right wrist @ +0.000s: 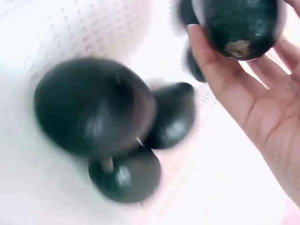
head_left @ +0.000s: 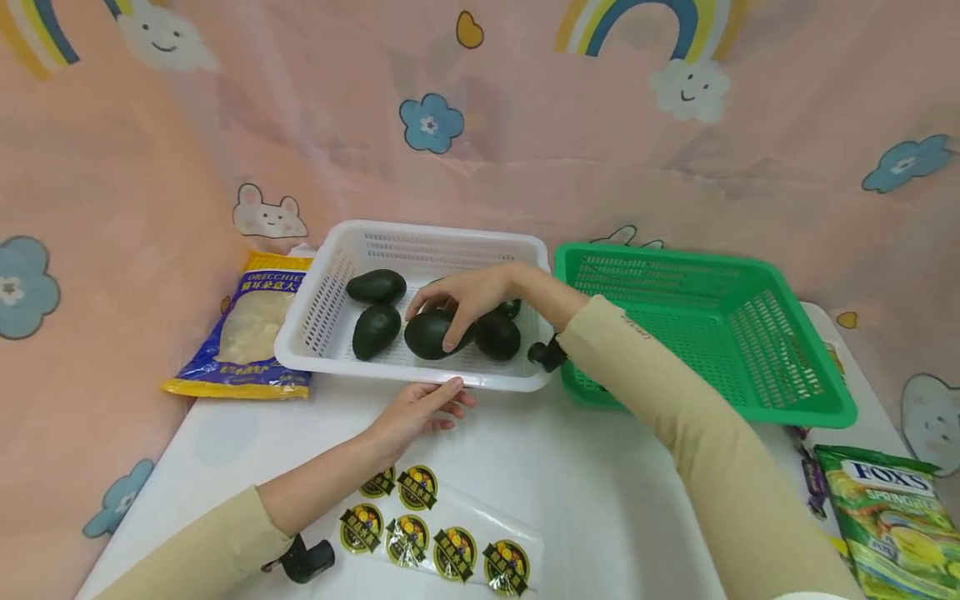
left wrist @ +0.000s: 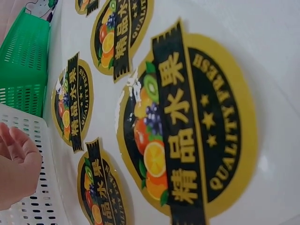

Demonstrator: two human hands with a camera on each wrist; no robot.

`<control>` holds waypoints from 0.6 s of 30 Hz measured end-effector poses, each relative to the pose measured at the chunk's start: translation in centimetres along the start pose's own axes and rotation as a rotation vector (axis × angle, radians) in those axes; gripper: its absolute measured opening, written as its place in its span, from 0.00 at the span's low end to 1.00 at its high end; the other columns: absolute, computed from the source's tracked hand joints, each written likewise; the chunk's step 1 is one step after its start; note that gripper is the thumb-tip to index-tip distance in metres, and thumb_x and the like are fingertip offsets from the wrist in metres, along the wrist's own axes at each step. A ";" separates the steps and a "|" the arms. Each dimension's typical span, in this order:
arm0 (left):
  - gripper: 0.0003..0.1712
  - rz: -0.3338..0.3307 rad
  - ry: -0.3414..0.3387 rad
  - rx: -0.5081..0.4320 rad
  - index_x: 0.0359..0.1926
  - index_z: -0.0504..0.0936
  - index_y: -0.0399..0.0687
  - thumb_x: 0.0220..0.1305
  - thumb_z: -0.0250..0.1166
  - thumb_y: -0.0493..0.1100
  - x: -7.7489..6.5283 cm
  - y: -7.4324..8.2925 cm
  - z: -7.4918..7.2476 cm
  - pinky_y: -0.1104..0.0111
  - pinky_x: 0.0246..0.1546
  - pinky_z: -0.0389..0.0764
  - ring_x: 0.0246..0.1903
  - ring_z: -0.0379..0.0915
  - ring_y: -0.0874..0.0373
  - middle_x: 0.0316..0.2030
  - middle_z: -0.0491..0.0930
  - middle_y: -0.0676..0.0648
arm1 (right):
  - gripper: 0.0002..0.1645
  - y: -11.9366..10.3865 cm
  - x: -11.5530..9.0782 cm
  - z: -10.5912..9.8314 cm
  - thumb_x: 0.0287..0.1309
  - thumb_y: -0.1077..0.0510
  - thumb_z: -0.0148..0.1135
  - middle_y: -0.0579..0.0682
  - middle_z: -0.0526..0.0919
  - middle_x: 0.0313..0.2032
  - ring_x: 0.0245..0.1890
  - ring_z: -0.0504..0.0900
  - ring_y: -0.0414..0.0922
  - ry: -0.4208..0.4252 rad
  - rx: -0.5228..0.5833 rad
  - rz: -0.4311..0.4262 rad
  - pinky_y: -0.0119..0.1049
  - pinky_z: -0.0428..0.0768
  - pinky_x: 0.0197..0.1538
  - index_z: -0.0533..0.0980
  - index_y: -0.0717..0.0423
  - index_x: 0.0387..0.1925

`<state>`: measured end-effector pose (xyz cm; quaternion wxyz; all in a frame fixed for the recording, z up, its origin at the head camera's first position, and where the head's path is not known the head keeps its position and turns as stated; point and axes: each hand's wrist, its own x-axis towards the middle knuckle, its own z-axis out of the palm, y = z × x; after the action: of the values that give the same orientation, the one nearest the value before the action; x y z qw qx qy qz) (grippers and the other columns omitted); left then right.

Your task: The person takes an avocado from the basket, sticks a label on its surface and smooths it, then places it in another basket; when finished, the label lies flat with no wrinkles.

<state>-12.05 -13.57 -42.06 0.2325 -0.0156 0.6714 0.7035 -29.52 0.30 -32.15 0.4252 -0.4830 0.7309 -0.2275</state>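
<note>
In the head view, my right hand (head_left: 468, 300) reaches into the white basket (head_left: 408, 372) and grips a dark green avocado (head_left: 431, 335). The right wrist view has that hand (right wrist: 262, 103) with thumb and fingers around the held avocado (right wrist: 241, 28). Other avocados lie in the basket: two on the left, such as this avocado (head_left: 377, 331), and one dark avocado (head_left: 498, 336) to the right, with more partly hidden by the hand. My left hand (head_left: 416, 412) is at the basket's front rim, thumb against it, fingers loosely bent. The left wrist view catches part of this hand (left wrist: 18, 168) beside the basket.
A green basket (head_left: 798, 414) stands right of the white one. Orecchiette pasta in a blue and yellow bag (head_left: 255, 325) lies at the left. Clear film with round fruit stickers (head_left: 454, 553) is in front. A Fox's candy bag (head_left: 892, 517) lies at the right edge.
</note>
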 end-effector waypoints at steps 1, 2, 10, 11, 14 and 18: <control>0.25 -0.001 0.002 0.000 0.45 0.83 0.38 0.71 0.56 0.57 0.0 0.0 0.0 0.61 0.49 0.77 0.42 0.76 0.56 0.43 0.83 0.43 | 0.41 -0.4 -1.4 0.0 0.53 0.53 0.73 0.44 0.69 0.62 0.62 0.66 0.40 0.019 -0.003 -0.024 0.37 0.68 0.63 0.66 0.48 0.66; 0.25 -0.002 0.004 0.002 0.45 0.83 0.38 0.71 0.56 0.57 -0.1 0.1 0.0 0.61 0.49 0.77 0.42 0.76 0.56 0.43 0.83 0.43 | 0.41 -0.8 -2.8 0.1 0.53 0.53 0.73 0.43 0.69 0.62 0.62 0.66 0.40 0.040 -0.008 -0.048 0.38 0.67 0.63 0.66 0.49 0.66; 0.27 0.007 0.018 0.016 0.49 0.82 0.35 0.72 0.56 0.57 -0.3 0.3 -0.1 0.60 0.50 0.78 0.43 0.77 0.56 0.43 0.83 0.44 | 0.40 -2.0 -13.7 6.0 0.53 0.52 0.73 0.41 0.69 0.61 0.57 0.70 0.46 0.189 0.085 -0.037 0.43 0.79 0.51 0.66 0.39 0.66; 0.27 0.007 0.021 0.016 0.48 0.82 0.35 0.72 0.56 0.57 -0.3 0.3 -0.1 0.60 0.50 0.78 0.42 0.77 0.56 0.44 0.83 0.44 | 0.40 -1.8 -14.6 7.3 0.53 0.51 0.74 0.40 0.70 0.61 0.57 0.71 0.46 0.204 0.092 -0.031 0.43 0.79 0.51 0.66 0.38 0.66; 0.26 0.007 0.033 0.009 0.47 0.82 0.36 0.72 0.56 0.56 -0.3 0.3 0.0 0.62 0.49 0.78 0.42 0.77 0.56 0.43 0.83 0.45 | 0.41 -1.0 -16.3 11.2 0.53 0.49 0.74 0.39 0.71 0.60 0.56 0.71 0.45 0.232 0.116 -0.010 0.44 0.79 0.51 0.65 0.37 0.67; 0.27 0.007 0.036 0.006 0.49 0.81 0.35 0.71 0.57 0.57 -0.2 0.3 0.3 0.60 0.51 0.78 0.43 0.76 0.55 0.43 0.83 0.46 | 0.41 1.0 -16.8 15.8 0.53 0.47 0.73 0.36 0.70 0.61 0.56 0.70 0.42 0.267 0.098 0.029 0.40 0.77 0.53 0.65 0.39 0.67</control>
<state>-11.85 -13.33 -41.68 0.2180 -0.0254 0.6777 0.7018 -13.80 17.07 -34.60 0.3507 -0.4165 0.7758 -0.3190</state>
